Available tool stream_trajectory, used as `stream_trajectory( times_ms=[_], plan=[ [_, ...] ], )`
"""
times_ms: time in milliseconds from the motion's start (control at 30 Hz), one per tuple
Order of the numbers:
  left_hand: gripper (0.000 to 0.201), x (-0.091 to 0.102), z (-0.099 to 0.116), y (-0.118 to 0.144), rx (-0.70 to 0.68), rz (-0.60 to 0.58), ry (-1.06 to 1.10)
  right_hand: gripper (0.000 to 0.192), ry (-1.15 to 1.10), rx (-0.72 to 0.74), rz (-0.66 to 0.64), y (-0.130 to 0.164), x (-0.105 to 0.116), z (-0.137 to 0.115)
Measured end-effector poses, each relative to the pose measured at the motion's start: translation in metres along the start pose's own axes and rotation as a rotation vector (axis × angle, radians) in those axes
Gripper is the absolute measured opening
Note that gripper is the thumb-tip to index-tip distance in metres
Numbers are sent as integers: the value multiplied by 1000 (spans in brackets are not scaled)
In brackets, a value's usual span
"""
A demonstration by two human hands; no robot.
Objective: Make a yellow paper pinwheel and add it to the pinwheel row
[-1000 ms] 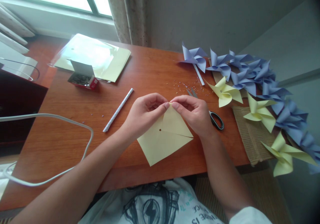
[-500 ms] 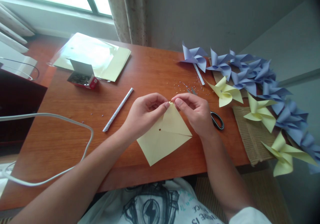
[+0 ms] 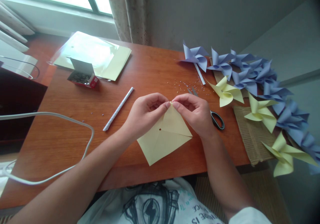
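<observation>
A pale yellow paper square (image 3: 160, 144) lies tilted on the table, with a small hole at its centre and a slit running in from its right corner. My left hand (image 3: 147, 112) pinches the paper's far corner between thumb and fingers. Close beside it, my right hand (image 3: 193, 112) pinches the same corner, its thumb and fingertips almost touching the left ones. The fingertips hide the corner itself. Partly under my right hand lie scissors (image 3: 217, 120) with a black handle. To the left of my hands rests a rolled white paper stick (image 3: 118, 109).
Yellow pinwheels (image 3: 260, 111) and several blue pinwheels (image 3: 250, 77) line the right side, some on corrugated cardboard (image 3: 252, 137). One blue pinwheel (image 3: 196, 57) has a stick. An open red box (image 3: 83, 79) and yellow paper sheets (image 3: 112, 61) sit back left. A white cable (image 3: 91, 137) loops at left.
My right thumb and fingertips have shifted slightly left, closing onto the paper's far corner. My left hand and the paper have hardly moved.
</observation>
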State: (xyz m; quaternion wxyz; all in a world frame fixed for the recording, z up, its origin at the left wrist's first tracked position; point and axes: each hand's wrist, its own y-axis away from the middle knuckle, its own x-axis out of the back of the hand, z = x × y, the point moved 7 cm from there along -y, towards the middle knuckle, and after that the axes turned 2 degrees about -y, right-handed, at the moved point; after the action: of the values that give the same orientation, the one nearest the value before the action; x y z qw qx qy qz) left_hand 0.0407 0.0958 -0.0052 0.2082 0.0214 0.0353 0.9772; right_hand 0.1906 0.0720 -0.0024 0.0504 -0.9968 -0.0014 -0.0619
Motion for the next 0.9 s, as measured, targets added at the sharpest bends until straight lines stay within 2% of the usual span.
stream_trajectory(
  times_ms=[233, 467, 900],
  plan=[
    [14, -1, -1, -1, 5, -10, 37, 4, 14, 3, 6, 0, 0, 0],
    [24, 2, 2, 1, 40, 5, 23, 4, 9, -12, 17, 0, 1, 0],
    [12, 0, -3, -1, 17, 19, 51, 4, -10, -18, 3, 0, 0, 1]
  ],
)
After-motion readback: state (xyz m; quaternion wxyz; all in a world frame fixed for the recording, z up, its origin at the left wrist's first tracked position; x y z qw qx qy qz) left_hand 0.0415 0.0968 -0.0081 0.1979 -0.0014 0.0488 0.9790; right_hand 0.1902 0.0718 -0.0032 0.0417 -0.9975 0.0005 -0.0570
